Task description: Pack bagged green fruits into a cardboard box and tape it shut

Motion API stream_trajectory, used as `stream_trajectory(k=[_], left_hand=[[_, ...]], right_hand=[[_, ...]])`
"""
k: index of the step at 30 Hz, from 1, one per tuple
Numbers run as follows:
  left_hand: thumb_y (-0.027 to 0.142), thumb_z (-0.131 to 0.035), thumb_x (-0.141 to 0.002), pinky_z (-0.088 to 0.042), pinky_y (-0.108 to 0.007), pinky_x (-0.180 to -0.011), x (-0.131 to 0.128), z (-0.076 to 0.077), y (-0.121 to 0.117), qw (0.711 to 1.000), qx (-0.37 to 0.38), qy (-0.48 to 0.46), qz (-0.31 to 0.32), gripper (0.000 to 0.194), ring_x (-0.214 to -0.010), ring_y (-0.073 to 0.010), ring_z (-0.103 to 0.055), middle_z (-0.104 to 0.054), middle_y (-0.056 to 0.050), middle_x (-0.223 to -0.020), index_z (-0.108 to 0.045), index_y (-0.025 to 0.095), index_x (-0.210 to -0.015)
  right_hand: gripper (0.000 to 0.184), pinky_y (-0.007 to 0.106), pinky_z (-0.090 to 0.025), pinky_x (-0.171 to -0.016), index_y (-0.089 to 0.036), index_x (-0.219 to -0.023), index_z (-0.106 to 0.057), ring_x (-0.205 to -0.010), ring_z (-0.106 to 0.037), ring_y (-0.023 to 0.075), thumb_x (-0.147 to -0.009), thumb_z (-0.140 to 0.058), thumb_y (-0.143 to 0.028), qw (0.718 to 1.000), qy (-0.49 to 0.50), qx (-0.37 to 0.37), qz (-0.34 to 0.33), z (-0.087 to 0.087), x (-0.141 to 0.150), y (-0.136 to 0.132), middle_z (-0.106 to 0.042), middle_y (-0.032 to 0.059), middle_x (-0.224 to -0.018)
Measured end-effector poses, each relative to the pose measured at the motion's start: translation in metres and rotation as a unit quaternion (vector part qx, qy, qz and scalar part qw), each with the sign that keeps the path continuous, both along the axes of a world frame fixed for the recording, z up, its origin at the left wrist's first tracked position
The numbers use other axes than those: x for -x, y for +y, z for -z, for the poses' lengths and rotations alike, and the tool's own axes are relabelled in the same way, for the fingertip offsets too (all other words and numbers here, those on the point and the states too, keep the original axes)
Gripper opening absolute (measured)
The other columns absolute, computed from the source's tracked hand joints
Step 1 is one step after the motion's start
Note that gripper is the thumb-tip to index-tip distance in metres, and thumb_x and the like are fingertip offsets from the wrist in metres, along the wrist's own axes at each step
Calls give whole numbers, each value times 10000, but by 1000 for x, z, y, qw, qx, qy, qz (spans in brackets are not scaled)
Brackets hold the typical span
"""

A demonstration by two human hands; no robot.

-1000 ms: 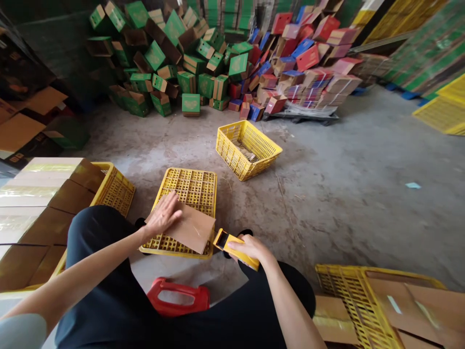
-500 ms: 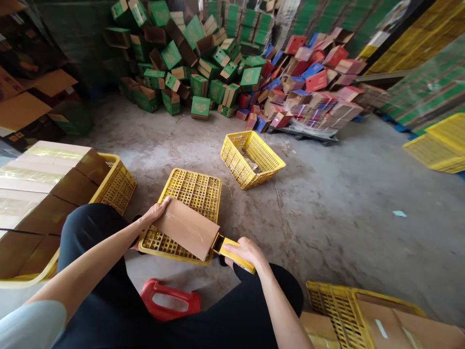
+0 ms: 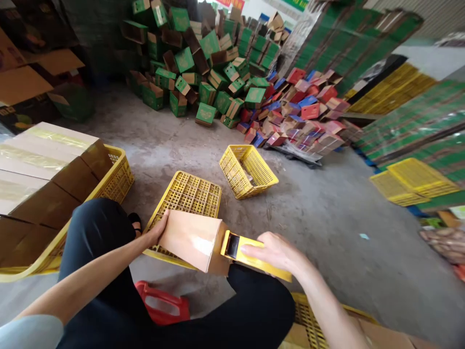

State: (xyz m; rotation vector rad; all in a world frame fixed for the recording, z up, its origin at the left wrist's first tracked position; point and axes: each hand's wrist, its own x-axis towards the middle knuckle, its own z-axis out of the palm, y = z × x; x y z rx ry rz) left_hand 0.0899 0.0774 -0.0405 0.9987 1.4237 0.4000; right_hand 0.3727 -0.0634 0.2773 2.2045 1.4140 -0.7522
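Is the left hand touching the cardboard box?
Touching: the head view shows the left hand set against the left end of the cardboard box, with no gap.

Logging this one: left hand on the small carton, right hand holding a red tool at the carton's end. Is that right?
Not quite: the tool is yellow, as the head view shows. The left hand is on the small carton, and the right hand holds the tool at its end.

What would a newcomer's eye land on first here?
Probably the jumbled heap of green cartons at the back, spilling into red and blue ones to the right. Next, the bright yellow hand tool in the right hand, close against one end of the plain brown carton that the left hand holds.
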Motion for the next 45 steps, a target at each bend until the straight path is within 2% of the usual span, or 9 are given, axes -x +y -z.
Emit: stream_trajectory(k=[4,8,10,15,20,23,26,33,45], left_hand=[[763,-150,-1006,-472,-377,-1158,-10,12,-35,999,-11,15,29,881,-1444,-286,-533,-570,-184,-1532,-552,140,-1482],[761,-246,-991,-392,-559,-1194,0,9,-30,997,-57,26,45,902,-1413,-448,-527,-653,-329,-1353,-682,14,-1250],[740,-315,-988,-418,-566,-1167,4,-3,-21,992,-113,8,52,833,-1360,-460,-574,-700,-319,-1268,-721,29,-1143],[606,-317,-1061,-403,-413,-1222,10,-63,-1,951,-285,-89,79,626,-1418,-279,-550,-639,-119,-1470,-668,166,-1335],[437,-301,-1121,-312,-461,-1291,45,-122,0,780,-528,-198,274,528,-1532,-263,-408,-527,-118,-1585,-600,153,-1450],[418,-329,-1120,-259,-474,-1313,64,-135,-1,667,-624,-157,377,542,-1562,-277,-349,-501,-168,-1594,-532,106,-1514],[486,-365,-1107,-196,-482,-1327,68,-137,1,601,-664,-100,433,628,-1570,-300,-327,-483,-212,-1594,-462,65,-1563],[580,-400,-1074,-138,-512,-1331,58,-124,12,565,-686,-90,449,731,-1546,-295,-380,-454,-186,-1620,-324,130,-1645],[503,-366,-1074,-137,-514,-1327,55,-105,18,575,-695,-93,421,610,-1485,-288,-481,-565,-177,-1535,-516,140,-1541]], right_hand=[[478,279,-377,-579,-173,-789,-752,-797,-737,269,-826,-670,-642,996,-66,49,-34,-35,33,16,-774,150,-810],[483,289,-419,-601,-165,-769,-756,-804,-747,276,-826,-663,-636,995,-81,58,-16,-20,43,27,-778,156,-801],[515,285,-421,-572,-165,-663,-715,-743,-740,271,-795,-690,-662,997,-57,50,2,-9,35,30,-757,134,-717],[589,285,-498,-518,-179,-652,-679,-581,-712,242,-805,-644,-747,987,140,50,55,12,32,41,-738,106,-629],[622,277,-541,-527,-187,-674,-684,-551,-707,225,-828,-613,-785,971,233,15,56,31,61,64,-726,86,-587],[628,264,-539,-513,-190,-687,-677,-542,-703,215,-831,-613,-798,964,261,11,52,39,65,73,-721,72,-579],[626,263,-531,-491,-187,-733,-681,-509,-687,204,-830,-619,-802,959,278,19,59,43,59,76,-731,68,-595],[608,254,-533,-509,-189,-782,-672,-551,-703,210,-850,-603,-789,953,295,23,66,46,53,67,-727,62,-599],[617,236,-529,-501,-152,-840,-694,-538,-689,183,-870,-593,-760,938,339,14,69,50,48,56,-733,80,-662]])
